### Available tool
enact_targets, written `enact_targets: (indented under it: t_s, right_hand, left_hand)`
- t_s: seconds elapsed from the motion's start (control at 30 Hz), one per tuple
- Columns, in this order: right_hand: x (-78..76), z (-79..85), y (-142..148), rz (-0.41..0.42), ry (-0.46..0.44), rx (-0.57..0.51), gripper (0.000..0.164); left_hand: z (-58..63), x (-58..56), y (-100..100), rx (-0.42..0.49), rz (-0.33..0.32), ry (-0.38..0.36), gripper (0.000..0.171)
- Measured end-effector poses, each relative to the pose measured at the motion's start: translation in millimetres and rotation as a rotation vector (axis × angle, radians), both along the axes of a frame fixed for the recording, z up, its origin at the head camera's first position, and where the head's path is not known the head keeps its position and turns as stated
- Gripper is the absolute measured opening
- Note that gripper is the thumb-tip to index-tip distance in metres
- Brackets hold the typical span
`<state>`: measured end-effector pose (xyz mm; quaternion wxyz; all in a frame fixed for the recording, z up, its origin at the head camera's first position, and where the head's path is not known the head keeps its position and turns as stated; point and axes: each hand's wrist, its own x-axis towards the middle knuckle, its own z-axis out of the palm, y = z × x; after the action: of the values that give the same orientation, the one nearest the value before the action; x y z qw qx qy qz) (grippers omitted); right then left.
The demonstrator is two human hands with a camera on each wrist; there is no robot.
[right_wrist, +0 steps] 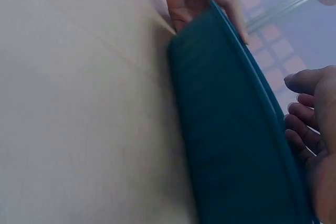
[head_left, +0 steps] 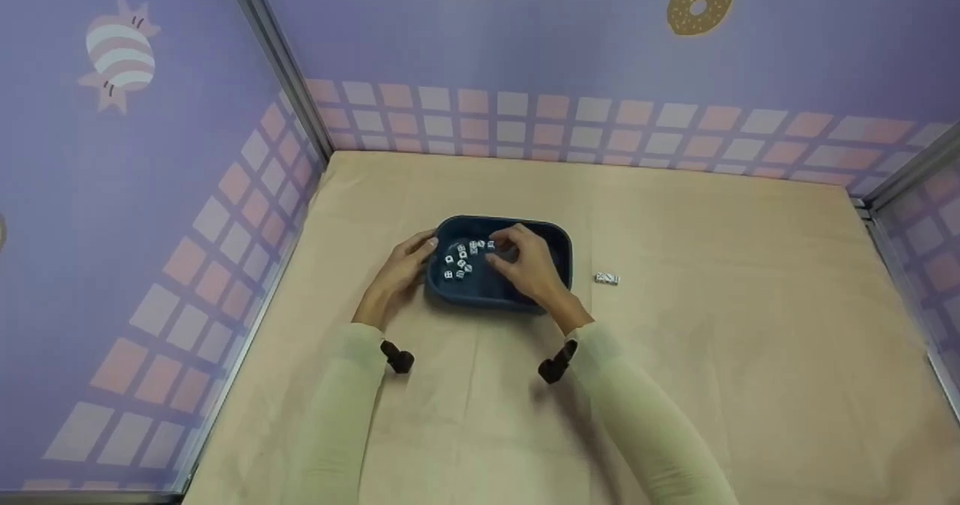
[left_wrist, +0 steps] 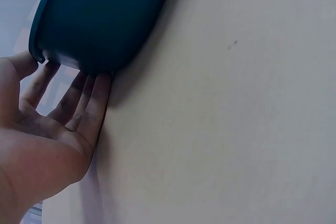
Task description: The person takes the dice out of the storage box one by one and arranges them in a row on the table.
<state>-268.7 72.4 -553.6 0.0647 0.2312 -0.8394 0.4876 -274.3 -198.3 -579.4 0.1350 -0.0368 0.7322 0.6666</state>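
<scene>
A dark blue plastic tray [head_left: 495, 301] with raised sides holds several small white dice [head_left: 462, 263], loosely grouped in its left half. My left hand [head_left: 405, 269] grips the tray's left end; in the left wrist view, the thumb lies at the rim and the fingers [left_wrist: 97, 100] reach the outer wall low down. Over the tray's right half hovers my right hand [head_left: 529, 263], with bent fingers and the thumb apart. Its fingertips are beside a die [head_left: 491, 245] at the right of the group. In the right wrist view the tray wall hides part of these fingers.
A short row of white dice [head_left: 607, 278] lies on the cloth-covered table [head_left: 675, 340], right of the tray. Purple printed panels [head_left: 525, 47] stand behind and at both sides, joined by metal posts [head_left: 281, 55].
</scene>
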Motion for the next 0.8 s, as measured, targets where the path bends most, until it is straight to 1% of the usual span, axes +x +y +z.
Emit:
enact_targets:
  t_s: [0.17, 0.33, 0.47, 0.6, 0.8]
  right_hand:
    - [-5.8, -7.4, -18.1, 0.018, -0.07, 0.037, 0.03]
    - [-11.7, -12.4, -25.9, 0.047, -0.133, 0.107, 0.03]
    - [-15.0, -14.7, -27.2, 0.084, -0.151, 0.177, 0.024]
    - [-16.3, -18.3, -29.0, 0.118, -0.159, 0.21, 0.019]
    - [-16.4, -23.7, -30.6, 0.181, -0.161, 0.245, 0.025]
  left_hand:
    - [-1.3, 1.2, -0.6, -0.017, -0.007, 0.013, 0.053]
    - [-0.5, 0.3, -1.1, -0.025, -0.008, 0.027, 0.054]
    - [-0.4, -1.2, 0.6, -0.021, -0.001, 0.025, 0.053]
    - [-0.9, -1.3, 0.7, -0.037, -0.008, 0.039, 0.052]
    - [-2.2, 1.1, -0.2, -0.055, -0.019, 0.055, 0.051]
